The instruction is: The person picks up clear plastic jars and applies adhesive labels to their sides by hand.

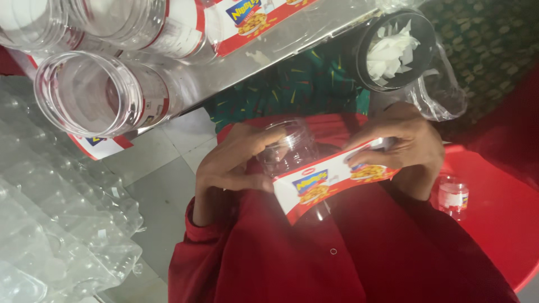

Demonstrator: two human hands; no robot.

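A: Item 1 — what is held, and where?

B: 1 clear plastic jar (289, 147), held over the lap against the red garment (314, 252), between both hands. It is steadied by the left hand (233, 163), whose fingers are curled around its side near the open mouth, thumb and fingers closed on the wall.

A: Item 2 — the label?

B: 1 red-and-white printed label strip (331, 182), laid across the jar's side. Its far end is pinched by the right hand (401, 143), fingers together and pressed down on the strip.

A: How far along is the labelling judged to be?

B: Partly done, as a judgement. The strip is set against the jar, yet it is seen stretched out flat rather than wrapped — the near end hangs free below the left hand. Wrapping round and smoothing appear to be left. Whether any of it is already stuck cannot be told.

A: Orientation of the jar?

B: It is laid roughly on its side, mouth pointed up and away toward the table edge, base hidden under the label. Its long axis runs roughly from the lap toward the table; the label's long axis crosses it, running left-low to right-high.

A: Other stock noted?

B: Labelled empty jars (104, 92) lying on the table (314, 33); 1 dark tub of white scraps (393, 50); clear plastic packaging (56, 224) on the floor; 1 small jar (453, 196) on the red seat (494, 224).
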